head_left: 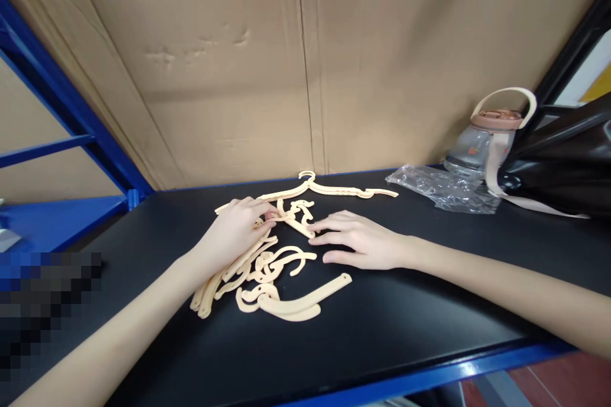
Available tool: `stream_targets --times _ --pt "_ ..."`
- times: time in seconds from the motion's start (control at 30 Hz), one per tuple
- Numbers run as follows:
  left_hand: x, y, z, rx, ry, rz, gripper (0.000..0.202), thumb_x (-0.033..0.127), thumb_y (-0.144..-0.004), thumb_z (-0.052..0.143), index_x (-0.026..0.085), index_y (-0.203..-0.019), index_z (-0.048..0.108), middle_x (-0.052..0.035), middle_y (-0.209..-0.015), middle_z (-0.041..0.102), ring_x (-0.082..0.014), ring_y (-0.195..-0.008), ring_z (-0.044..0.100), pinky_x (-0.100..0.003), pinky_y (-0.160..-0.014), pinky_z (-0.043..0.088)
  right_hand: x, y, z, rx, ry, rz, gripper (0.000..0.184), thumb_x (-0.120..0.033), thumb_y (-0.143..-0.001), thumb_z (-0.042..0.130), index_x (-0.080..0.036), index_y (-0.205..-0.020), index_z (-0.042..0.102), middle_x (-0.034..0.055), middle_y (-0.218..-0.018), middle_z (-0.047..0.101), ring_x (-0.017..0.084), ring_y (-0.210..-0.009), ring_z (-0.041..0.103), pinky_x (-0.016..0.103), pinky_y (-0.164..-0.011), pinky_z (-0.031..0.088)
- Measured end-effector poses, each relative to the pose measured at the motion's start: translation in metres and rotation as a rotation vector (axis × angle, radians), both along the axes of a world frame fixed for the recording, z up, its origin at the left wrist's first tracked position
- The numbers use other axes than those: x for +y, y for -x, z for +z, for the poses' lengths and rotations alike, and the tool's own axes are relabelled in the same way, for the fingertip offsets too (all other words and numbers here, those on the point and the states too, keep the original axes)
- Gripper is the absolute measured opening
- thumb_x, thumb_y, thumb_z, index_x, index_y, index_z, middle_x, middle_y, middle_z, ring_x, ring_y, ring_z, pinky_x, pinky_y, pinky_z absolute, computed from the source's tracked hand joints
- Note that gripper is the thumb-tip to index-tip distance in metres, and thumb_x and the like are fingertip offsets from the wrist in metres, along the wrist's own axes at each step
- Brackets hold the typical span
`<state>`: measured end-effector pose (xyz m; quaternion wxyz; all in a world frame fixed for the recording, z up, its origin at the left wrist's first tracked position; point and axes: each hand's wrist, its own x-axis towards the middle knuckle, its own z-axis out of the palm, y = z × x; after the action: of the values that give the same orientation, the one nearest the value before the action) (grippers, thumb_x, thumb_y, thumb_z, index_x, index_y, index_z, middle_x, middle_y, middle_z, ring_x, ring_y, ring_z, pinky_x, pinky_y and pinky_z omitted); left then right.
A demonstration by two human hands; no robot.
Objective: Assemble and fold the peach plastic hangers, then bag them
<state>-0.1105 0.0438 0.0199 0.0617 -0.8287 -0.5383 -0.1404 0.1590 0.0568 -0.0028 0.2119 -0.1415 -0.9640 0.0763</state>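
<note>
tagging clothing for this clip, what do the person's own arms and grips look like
The left grip and right grip are bare, slim-fingered hands, with no gloves or rings to be seen. The left arm and right arm are bare too: no sleeve, watch, cable or marking shows.

A workshop or storeroom is suggested: a flat, black, blue-edged surface (405, 324) is flanked at left by a blue-painted metal frame (71, 105) and backed across the top by creased brown cardboard sheeting (229, 127); reddish flooring (568, 381) is glimpsed lower right.
</note>
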Motion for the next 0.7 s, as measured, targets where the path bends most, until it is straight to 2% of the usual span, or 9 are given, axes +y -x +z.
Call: stream_targets --times 0.13,0.27,0.4,0.47,0.57,0.6,0.7 --pt "-0.001 0.003 0.004 -0.055 0.001 -0.054 0.022 0.032 -0.086 0.044 0.024 -0.09 0.064 -0.0027 -0.093 0.068 -0.0226 -0.086 0.061 -0.035 -0.08 0.045 -0.003 -0.001 -0.002 0.132 0.02 -0.009 0.028 -0.032 -0.097 0.044 -0.022 -0.119 0.059 0.0068 -0.116 0.063 0.019 -0.107 0.059 0.034 -0.093 0.047" --pt "-0.013 -0.011 0.009 -0.167 -0.061 -0.161 0.025 0.033 -0.092 0.04 0.023 -0.098 0.062 -0.0026 -0.095 0.064 -0.0168 -0.077 0.061 -0.027 -0.068 0.047 -0.005 -0.001 -0.002 0.266 -0.078 -0.109 0.033 -0.029 -0.096 0.044 -0.023 -0.128 0.051 0.0084 -0.122 0.058 0.02 -0.114 0.054 0.035 -0.097 0.045" --pt "-0.033 -0.036 0.015 -0.156 -0.221 -0.302 0.022 0.026 -0.095 0.041 0.023 -0.108 0.059 -0.0017 -0.097 0.068 -0.0148 -0.079 0.064 -0.024 -0.068 0.049 -0.01 0.002 -0.002 0.372 -0.168 -0.194 0.045 -0.032 -0.095 0.048 -0.021 -0.138 0.039 0.0109 -0.13 0.053 0.022 -0.12 0.05 0.04 -0.1 0.043" --pt "-0.043 -0.045 0.016 -0.048 -0.336 -0.409 0.025 0.019 -0.095 0.043 0.022 -0.116 0.057 -0.0018 -0.096 0.069 -0.0149 -0.083 0.065 -0.025 -0.071 0.05 -0.013 0.004 -0.001 0.398 -0.203 -0.173 0.037 -0.031 -0.095 0.049 -0.018 -0.129 0.048 0.0109 -0.117 0.061 0.022 -0.108 0.056 0.038 -0.091 0.046" --pt "-0.051 -0.049 0.013 0.125 -0.43 -0.496 0.037 0.009 -0.093 0.046 0.018 -0.128 0.049 -0.0041 -0.102 0.068 -0.0169 -0.092 0.064 -0.027 -0.078 0.05 -0.015 0.006 0.001 0.394 -0.244 -0.145 0.019 -0.027 -0.096 0.047 -0.016 -0.101 0.062 0.0057 -0.083 0.066 0.019 -0.081 0.058 0.034 -0.073 0.045" --pt "-0.051 -0.049 0.011 0.158 -0.436 -0.499 0.04 0.008 -0.092 0.046 0.017 -0.131 0.047 -0.0051 -0.108 0.067 -0.0177 -0.096 0.063 -0.028 -0.079 0.05 -0.015 0.007 0.001 0.394 -0.249 -0.147 0.018 -0.025 -0.096 0.047 -0.016 -0.097 0.062 0.0045 -0.078 0.065 0.018 -0.078 0.056 0.033 -0.071 0.044" --pt "-0.047 -0.045 0.005 0.162 -0.449 -0.468 0.041 0.006 -0.091 0.045 0.019 -0.13 0.047 -0.0051 -0.113 0.065 -0.0179 -0.097 0.063 -0.027 -0.077 0.051 -0.012 0.007 0.0 0.388 -0.196 -0.19 0.016 -0.026 -0.095 0.05 -0.016 -0.1 0.062 0.0036 -0.081 0.065 0.017 -0.078 0.054 0.032 -0.072 0.04"
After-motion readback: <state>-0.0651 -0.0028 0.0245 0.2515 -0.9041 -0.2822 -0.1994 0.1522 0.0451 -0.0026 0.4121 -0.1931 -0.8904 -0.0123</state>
